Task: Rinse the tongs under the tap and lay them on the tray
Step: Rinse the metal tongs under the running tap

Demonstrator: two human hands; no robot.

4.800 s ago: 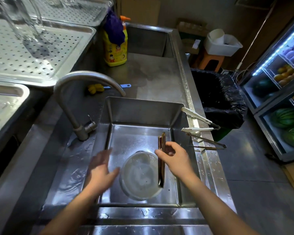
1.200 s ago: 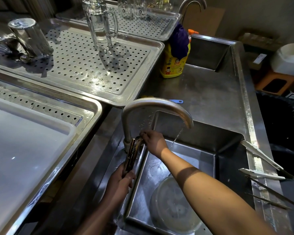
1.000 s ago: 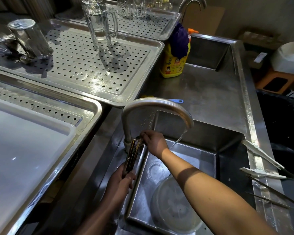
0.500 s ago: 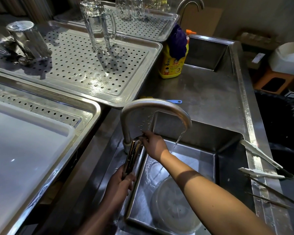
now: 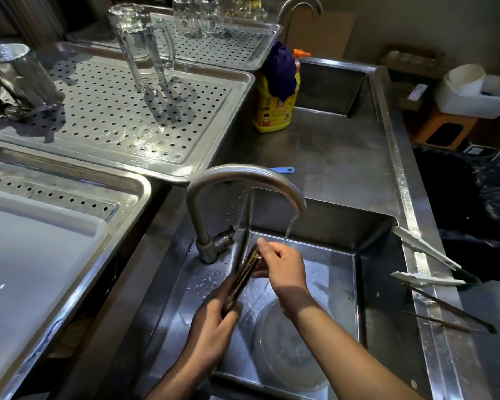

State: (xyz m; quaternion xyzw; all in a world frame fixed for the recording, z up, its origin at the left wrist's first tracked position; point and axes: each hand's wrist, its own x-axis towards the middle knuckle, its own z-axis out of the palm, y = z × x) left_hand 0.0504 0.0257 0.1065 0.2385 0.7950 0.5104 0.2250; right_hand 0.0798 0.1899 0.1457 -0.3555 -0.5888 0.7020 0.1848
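Dark bronze tongs point(image 5: 243, 274) slant over the left part of the steel sink point(image 5: 378, 272). My left hand point(image 5: 214, 321) grips their lower end. My right hand point(image 5: 283, 269) pinches their upper end, just left of a thin stream of water point(image 5: 289, 228) that falls from the curved tap point(image 5: 243, 176). The stream lands beside my right hand, not on the tongs. A perforated steel tray point(image 5: 122, 116) lies at the upper left, with an upturned glass mug point(image 5: 140, 44) and a tumbler point(image 5: 20, 79) on it.
A clear bowl point(image 5: 289, 350) sits in the sink bottom. White-handled tongs point(image 5: 427, 264) and thin metal tongs point(image 5: 451, 313) rest on the right sink rim. A yellow detergent bottle point(image 5: 274, 108) stands behind. A white board point(image 5: 26, 264) lies in the near left tray. A black-lined bin point(image 5: 474, 209) is at right.
My right hand left the tap handle and took hold of the tongs' upper end. Water now runs from the spout. Both hands carried the tongs right, over the sink.
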